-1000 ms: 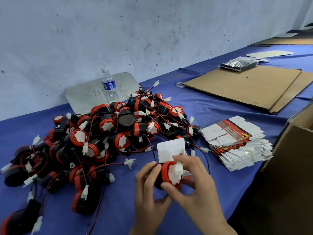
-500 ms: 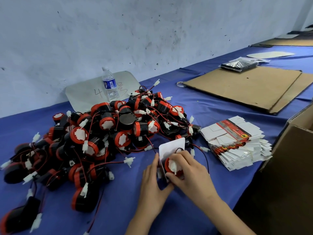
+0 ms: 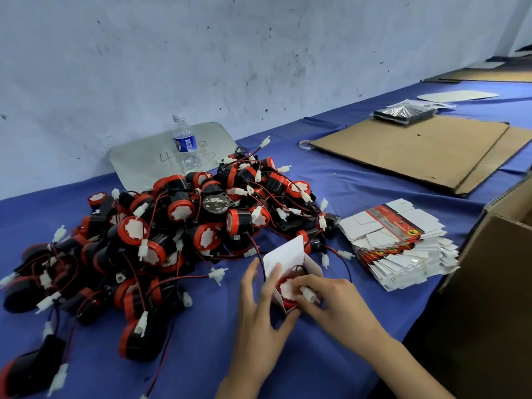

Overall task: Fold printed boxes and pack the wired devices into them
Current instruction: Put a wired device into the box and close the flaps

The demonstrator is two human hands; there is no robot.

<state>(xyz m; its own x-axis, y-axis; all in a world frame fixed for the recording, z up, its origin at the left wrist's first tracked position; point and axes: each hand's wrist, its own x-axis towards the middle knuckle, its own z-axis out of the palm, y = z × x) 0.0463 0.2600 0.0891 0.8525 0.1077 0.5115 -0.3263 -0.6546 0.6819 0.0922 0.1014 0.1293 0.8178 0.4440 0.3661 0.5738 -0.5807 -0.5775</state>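
I count one small white card box point(image 3: 285, 256) on the blue cloth table point(image 3: 359, 191), one round black-and-red plastic wired device point(image 3: 286, 289) sunk in its open top, left hand point(image 3: 259, 309) flat-fingered against the box side, right hand point(image 3: 331, 303) pinching that device's white plug, beside one tangled heap of like devices point(image 3: 178, 214), too many to count, and one stack of flat printed cartons point(image 3: 403, 240).

A handwritten "4" stands on the pale board point(image 3: 135, 165), at 8 o'clock from the blue label of the water bottle point(image 3: 184, 141). The scrawl at the label's 4 o'clock cannot be read, and the label's own print is too small. The top of the flat printed boxes point(image 3: 403, 228), at 4 o'clock from the bottle, bears a red and grey band with a yellow round emblem; its lettering is illegible.
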